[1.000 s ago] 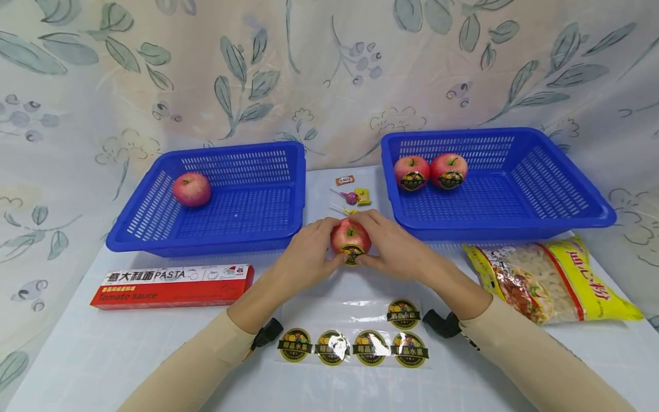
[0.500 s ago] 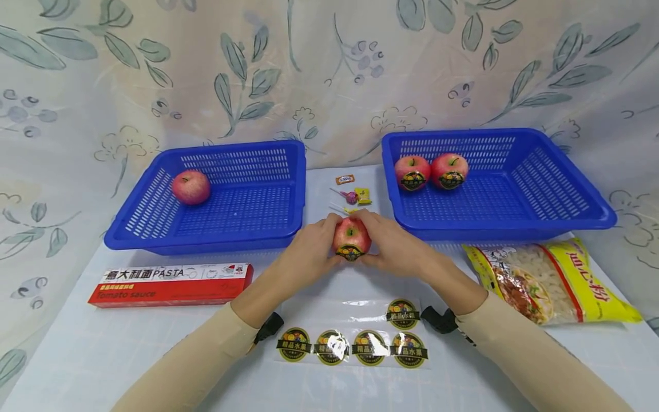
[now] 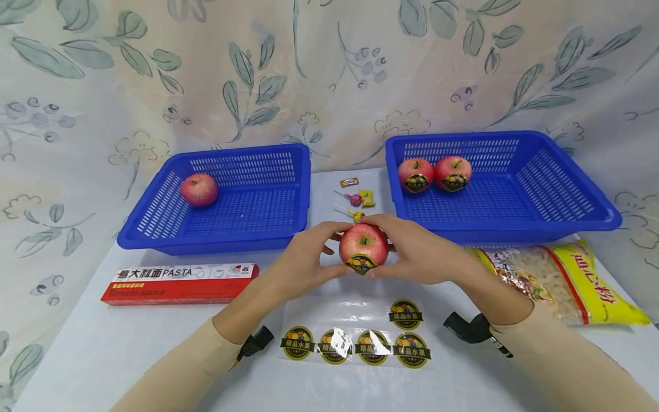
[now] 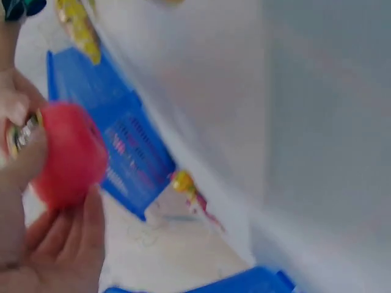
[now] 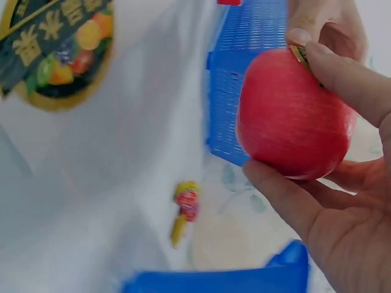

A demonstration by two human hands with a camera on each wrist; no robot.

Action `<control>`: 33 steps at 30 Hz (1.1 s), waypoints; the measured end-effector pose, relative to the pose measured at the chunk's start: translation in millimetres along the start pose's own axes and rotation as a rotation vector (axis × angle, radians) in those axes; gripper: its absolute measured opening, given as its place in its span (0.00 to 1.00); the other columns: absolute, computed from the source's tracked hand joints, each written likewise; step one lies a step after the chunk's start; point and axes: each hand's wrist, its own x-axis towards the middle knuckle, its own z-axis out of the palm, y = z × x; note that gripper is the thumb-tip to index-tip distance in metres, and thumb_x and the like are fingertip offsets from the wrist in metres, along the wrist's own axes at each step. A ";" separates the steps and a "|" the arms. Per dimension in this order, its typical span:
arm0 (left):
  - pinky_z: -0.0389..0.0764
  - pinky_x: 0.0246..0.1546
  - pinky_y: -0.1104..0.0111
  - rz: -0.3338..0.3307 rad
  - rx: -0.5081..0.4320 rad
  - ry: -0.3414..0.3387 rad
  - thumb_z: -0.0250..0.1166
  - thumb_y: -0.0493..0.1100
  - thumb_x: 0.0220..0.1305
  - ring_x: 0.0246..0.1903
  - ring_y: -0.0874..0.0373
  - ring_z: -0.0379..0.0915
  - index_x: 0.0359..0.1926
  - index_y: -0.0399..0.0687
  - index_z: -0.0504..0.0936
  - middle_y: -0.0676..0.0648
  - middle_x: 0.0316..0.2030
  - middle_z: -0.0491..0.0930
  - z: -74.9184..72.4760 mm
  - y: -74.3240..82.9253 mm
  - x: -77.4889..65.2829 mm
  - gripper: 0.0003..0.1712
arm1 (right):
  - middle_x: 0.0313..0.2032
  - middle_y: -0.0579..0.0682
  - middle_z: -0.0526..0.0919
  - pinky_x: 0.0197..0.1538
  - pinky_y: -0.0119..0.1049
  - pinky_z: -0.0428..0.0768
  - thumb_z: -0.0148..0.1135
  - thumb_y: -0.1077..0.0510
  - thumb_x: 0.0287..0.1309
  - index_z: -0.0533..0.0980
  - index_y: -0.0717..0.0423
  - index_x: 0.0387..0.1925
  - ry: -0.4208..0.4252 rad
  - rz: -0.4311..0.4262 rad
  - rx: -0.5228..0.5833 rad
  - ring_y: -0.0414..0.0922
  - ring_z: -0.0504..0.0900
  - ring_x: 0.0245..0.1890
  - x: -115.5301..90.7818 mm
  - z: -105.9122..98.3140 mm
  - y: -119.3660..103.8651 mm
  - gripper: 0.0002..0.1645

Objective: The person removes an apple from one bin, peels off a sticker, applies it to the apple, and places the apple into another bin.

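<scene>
A red apple (image 3: 363, 245) with a round black-and-gold sticker (image 3: 361, 264) on its near side is held between both hands, in the middle of the head view. My left hand (image 3: 309, 257) grips its left side, the thumb by the sticker's edge. From the right, my right hand (image 3: 417, 252) grips it, its thumb also at the sticker. In the right wrist view, the fingers support the apple (image 5: 293, 116) from one side while the thumb lies on the sticker. The left wrist view is blurred, with the apple (image 4: 70, 155) between thumb and fingers.
The left blue basket (image 3: 216, 245) contains one apple (image 3: 199, 190) without a visible sticker. In the right blue basket (image 3: 515, 234) are two stickered apples (image 3: 453, 173). A sticker sheet (image 3: 334, 309), pasta box (image 3: 180, 284), yellow food bag (image 3: 607, 297) and several candies (image 3: 355, 199) lie around.
The apple has come up nearer the camera and looks larger, with both hands still gripping it. The hands' fingers have spread wider around it, and the whole view has shifted slightly.
</scene>
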 end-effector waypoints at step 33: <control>0.80 0.53 0.63 -0.180 0.017 0.029 0.60 0.61 0.74 0.54 0.54 0.75 0.64 0.47 0.77 0.47 0.58 0.76 49.6 21.8 102.7 0.29 | 0.66 0.46 0.68 0.49 0.18 0.76 0.76 0.61 0.57 0.60 0.42 0.77 0.101 0.278 0.074 0.33 0.73 0.59 -37.3 -189.4 120.9 0.52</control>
